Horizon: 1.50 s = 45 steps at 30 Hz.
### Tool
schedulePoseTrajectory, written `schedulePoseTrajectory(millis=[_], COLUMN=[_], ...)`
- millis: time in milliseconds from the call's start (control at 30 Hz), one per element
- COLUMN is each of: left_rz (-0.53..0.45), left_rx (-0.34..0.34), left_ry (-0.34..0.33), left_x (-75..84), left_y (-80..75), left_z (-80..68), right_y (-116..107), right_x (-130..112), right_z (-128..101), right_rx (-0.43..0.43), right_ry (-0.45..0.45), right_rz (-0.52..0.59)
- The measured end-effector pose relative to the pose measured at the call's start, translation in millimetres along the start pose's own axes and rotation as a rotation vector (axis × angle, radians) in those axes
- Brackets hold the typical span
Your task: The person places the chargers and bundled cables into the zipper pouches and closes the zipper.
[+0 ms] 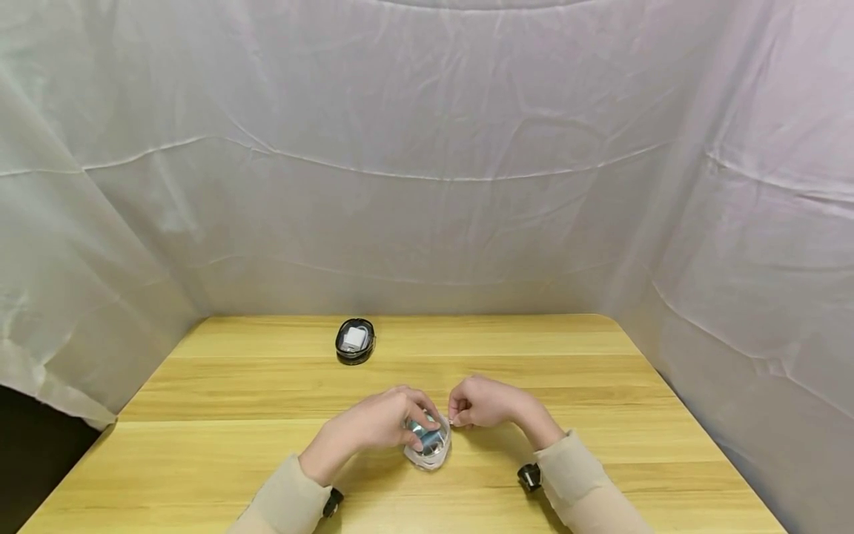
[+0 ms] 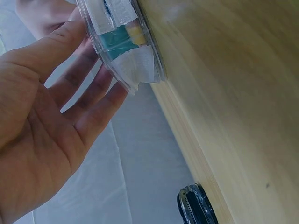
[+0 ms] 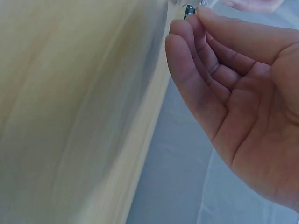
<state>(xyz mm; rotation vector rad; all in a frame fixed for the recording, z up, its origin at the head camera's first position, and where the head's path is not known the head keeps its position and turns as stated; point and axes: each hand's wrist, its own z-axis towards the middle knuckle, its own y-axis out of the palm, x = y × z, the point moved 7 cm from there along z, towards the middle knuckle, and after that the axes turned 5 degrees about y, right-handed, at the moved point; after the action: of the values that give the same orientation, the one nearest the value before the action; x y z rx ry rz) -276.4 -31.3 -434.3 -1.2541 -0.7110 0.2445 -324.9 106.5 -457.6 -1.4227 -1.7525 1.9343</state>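
Note:
A small rounded clear pouch (image 1: 428,465) with a pale rim sits low in front of me on the table. Its see-through wall shows white packets (image 2: 138,63), a teal piece (image 2: 114,43) and a yellow bit (image 2: 137,35). My left hand (image 1: 394,419) grips the pouch from the left, thumb and fingers curved about its edge. At the pouch's right edge, my right hand (image 1: 483,402) pinches a small tab between thumb and fingertips. In the right wrist view a tiny dark piece (image 3: 189,10) shows at those fingertips; the tab itself is mostly hidden.
A black-rimmed clear case (image 1: 353,359) with a white block (image 1: 354,338) inside stands farther back on the wooden table (image 1: 520,345), left of centre. Pale cloth sheets (image 1: 427,222) hang behind the table and at both sides.

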Motion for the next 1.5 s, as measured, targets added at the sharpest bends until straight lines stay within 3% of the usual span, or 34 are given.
schedulePoseTrajectory(millis=[333,867,1500], left_rz=[0.009,0.012,0.018], left_rx=[-0.009,-0.014,-0.011], left_ry=[0.013,0.009,0.049], left_x=[-0.1,0.5,1.2], left_y=[0.2,-1.2,2.2], left_z=[0.5,-2.8,-0.8], right_y=[-1,-1,0], right_x=[1,-3,-9], right_z=[-1,4,6], right_rx=[0.005,0.078,0.095], right_ry=[0.0,-0.023,0.001], right_rz=[0.031,-0.04,0.013])
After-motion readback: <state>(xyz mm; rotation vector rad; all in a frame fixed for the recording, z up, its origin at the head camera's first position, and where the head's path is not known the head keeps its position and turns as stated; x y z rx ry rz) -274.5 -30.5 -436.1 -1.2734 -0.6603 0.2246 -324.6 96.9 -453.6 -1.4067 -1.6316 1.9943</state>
